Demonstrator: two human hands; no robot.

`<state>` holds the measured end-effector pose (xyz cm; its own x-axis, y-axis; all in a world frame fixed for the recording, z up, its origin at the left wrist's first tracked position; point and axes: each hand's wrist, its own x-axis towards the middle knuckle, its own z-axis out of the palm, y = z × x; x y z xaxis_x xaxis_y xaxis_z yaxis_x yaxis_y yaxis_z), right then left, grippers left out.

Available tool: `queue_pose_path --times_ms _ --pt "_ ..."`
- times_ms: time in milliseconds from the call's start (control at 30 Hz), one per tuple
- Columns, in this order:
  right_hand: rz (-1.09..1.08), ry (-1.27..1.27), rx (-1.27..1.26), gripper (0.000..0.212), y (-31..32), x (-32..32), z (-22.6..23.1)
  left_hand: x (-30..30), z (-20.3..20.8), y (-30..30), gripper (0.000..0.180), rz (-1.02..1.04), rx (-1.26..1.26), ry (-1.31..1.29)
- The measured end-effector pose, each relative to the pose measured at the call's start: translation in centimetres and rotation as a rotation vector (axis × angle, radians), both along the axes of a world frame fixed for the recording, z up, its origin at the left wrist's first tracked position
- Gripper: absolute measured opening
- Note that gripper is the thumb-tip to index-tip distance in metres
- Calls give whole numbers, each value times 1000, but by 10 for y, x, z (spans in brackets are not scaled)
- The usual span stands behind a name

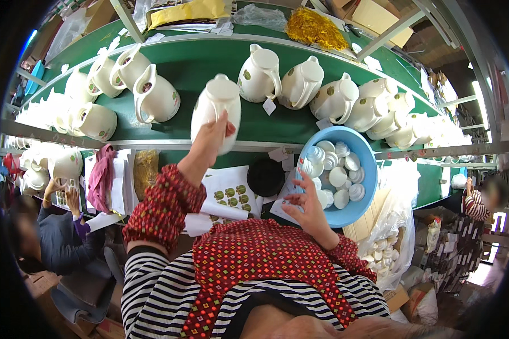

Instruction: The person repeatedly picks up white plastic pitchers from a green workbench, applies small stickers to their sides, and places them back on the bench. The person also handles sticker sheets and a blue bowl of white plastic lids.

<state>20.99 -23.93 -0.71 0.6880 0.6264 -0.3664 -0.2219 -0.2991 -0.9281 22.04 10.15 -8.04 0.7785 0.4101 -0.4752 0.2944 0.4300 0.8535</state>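
My left hand is closed round the handle of a cream pitcher, whose round top faces me on the green bench. Beside the blue basin, my right hand has its fingers apart with nothing in them. White plastic lids lie loose in that basin, several of them stacked or tilted. Between my arms sits a black round object, beside a white sheet of green leaf-like stickers. To the right of the held pitcher stands another pitcher with a lid on.
Pitchers without lids line the bench at left; lidded pitchers run along the right. A clear bag of white parts stands by my right side. At left a co-worker handles a pitcher. Gold tinsel lies on the upper shelf.
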Motion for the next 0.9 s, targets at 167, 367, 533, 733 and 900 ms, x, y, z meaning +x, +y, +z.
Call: queue_pose_path --times_ms 167,367,533,733,900 --pt "57 61 -23 95 -3 -3 -32 96 -78 62 67 186 167 -137" --pt "8 167 -54 88 15 22 -22 142 -96 70 59 128 39 -173" --pt "-29 68 54 51 15 35 -54 77 -97 76 48 158 887 122" --pt "-61 23 66 17 20 34 -46 -46 -69 208 80 704 1464 360" --pt "24 -42 89 10 35 27 -18 -80 -76 243 39 113 850 166"
